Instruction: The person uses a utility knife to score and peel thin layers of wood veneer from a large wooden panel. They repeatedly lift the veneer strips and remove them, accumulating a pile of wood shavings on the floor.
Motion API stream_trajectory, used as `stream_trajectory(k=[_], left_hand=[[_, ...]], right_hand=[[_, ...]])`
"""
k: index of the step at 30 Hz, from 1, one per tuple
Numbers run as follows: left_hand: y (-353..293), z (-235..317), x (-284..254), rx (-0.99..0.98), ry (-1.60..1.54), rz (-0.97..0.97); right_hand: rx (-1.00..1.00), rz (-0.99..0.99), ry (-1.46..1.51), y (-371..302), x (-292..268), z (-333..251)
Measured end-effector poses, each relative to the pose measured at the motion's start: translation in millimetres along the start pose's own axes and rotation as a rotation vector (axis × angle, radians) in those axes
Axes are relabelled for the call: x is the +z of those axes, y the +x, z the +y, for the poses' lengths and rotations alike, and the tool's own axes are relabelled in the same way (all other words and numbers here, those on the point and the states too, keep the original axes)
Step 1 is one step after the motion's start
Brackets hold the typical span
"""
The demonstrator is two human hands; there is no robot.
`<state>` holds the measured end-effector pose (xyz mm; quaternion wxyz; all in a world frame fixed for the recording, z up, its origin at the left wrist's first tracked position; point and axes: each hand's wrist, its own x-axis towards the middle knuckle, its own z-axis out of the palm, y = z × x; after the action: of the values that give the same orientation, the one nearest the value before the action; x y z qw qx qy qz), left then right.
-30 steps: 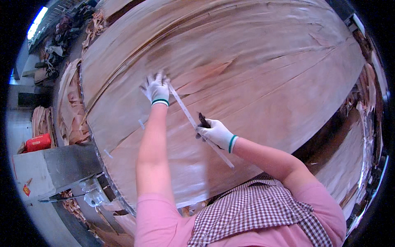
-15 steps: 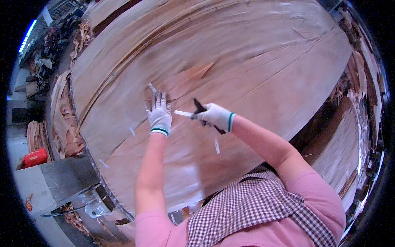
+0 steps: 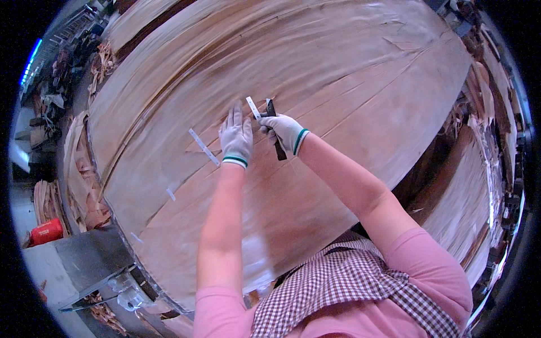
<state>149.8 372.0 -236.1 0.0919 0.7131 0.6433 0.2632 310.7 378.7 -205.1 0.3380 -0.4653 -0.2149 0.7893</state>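
Observation:
A large sheet of reddish-brown wood veneer (image 3: 315, 186) lies spread in front of me, with splits and seams running across it. My left hand (image 3: 236, 139), in a white glove with a green-edged cuff, rests flat on it with fingers outstretched. Just to its right, my gloved right hand (image 3: 283, 131) is closed around a black knife-like tool (image 3: 280, 149). A short strip of white dotted tape (image 3: 253, 107) sticks out from the fingers of that hand. Left of my left hand, a longer white tape strip (image 3: 204, 146) lies across a seam.
Smaller tape pieces (image 3: 171, 195) dot the seam toward the left edge. Torn veneer scraps (image 3: 84, 174) hang beyond the left side, near a red container (image 3: 47, 231). Another veneer stack (image 3: 456, 197) stands at the right, past a dark gap.
My left hand has shifted right, and a long tape strip shows on the seam beside it. My right hand has moved away from me; its tape strip now points upward rather than left.

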Motion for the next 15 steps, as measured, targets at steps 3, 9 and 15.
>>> stream_trajectory(k=[3,9,15], left_hand=[[10,17,-7,0.103,0.332,-0.228],[14,33,-15,0.174,0.496,-0.398],[1,39,6,0.102,0.552,-0.368]], right_hand=[[-0.055,0.089,-0.091,-6,-2,9],[-0.081,0.245,-0.286,-75,-20,45],[-0.393,0.264,-1.224,-81,-73,8]])
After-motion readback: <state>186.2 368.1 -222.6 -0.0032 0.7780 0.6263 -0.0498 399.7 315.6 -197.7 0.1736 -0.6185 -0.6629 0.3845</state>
